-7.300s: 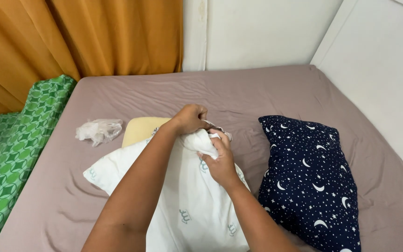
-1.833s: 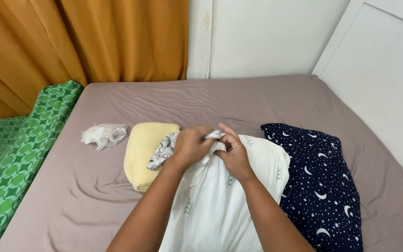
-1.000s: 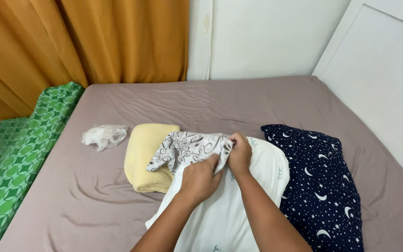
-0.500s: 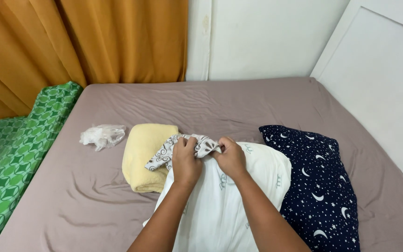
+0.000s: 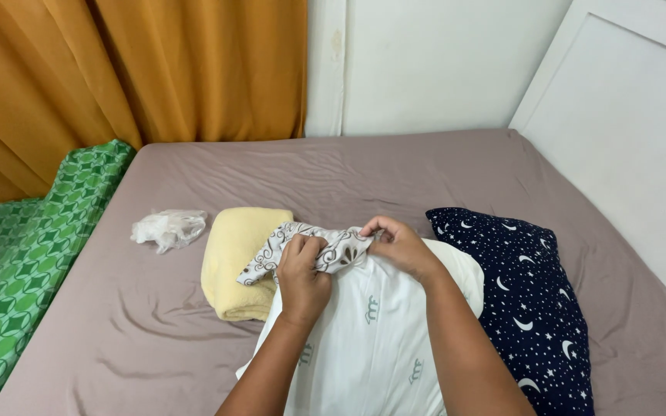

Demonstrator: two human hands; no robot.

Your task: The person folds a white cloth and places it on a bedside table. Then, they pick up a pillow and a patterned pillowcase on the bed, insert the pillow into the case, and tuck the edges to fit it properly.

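A white pillow [image 5: 379, 339] with small green prints lies on the bed in front of me. At its far end a patterned white-and-brown cloth [image 5: 275, 250] sticks out to the left. My left hand [image 5: 302, 273] pinches this cloth together with the pillow's edge. My right hand [image 5: 398, 245] grips the bunched fabric just to the right, at the pillow's top. Both forearms rest over the pillow.
A folded yellow towel [image 5: 237, 258] lies left of the pillow, a crumpled clear plastic bag [image 5: 167, 228] further left. A dark blue moon-and-star pillow [image 5: 522, 285] lies on the right. The mauve bed sheet [image 5: 364, 166], a green patterned mattress [image 5: 17, 254], orange curtains [image 5: 156, 69] and white walls surround.
My hands have shifted along the pillow's top edge, bunching the patterned cloth; less of it shows than a second ago. The pillow has moved rightward since the earliest frame.
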